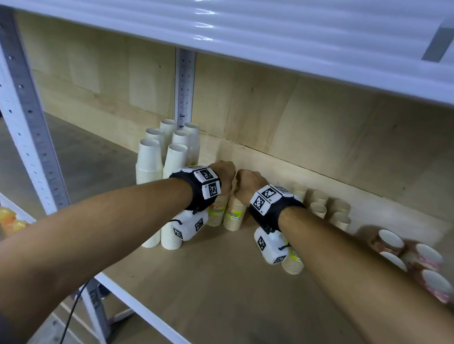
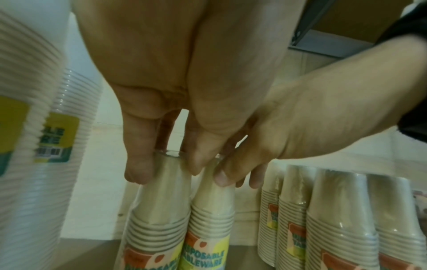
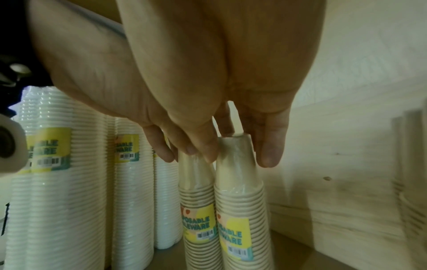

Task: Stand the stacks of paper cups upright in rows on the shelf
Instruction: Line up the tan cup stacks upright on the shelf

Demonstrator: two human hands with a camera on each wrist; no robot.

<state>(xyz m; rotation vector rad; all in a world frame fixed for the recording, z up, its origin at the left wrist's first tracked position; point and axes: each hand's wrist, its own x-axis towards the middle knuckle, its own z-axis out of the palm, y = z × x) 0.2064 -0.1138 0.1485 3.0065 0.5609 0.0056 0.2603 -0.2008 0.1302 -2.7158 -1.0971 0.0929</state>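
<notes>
The person's 2 bare arms reach over the wooden shelf (image 1: 207, 296), each wearing a black wrist band (image 1: 194, 193) with white checkered tags.

Near the front, at about 3 o'clock from the hands, some pink patterned cup stacks (image 1: 418, 262) lie on their sides with their open mouths showing.

In the middle, 2 tan paper cup stacks stand upright, touching side by side. Each is wrapped in clear plastic and has a yellow label that reads "DISPOSABLE TABLEWARE". The left hand (image 2: 175, 102) comes down from above and its fingers (image 2: 138, 169) and thumb wrap the top of the left tan stack (image 2: 159, 210). The right hand (image 3: 221, 91) does the same with the right tan stack (image 3: 240, 210), fingers curled round the top cup. The 2 hands sit very close together.

At about 9 o'clock from the hands stand tall white cup stacks (image 1: 150, 163) in 2 rows, running back to the metal post (image 1: 183, 89).

At about 2 o'clock, more tan cup stacks (image 1: 328, 207) stand upright near the back wall (image 1: 336, 133) of pale wood.
</notes>
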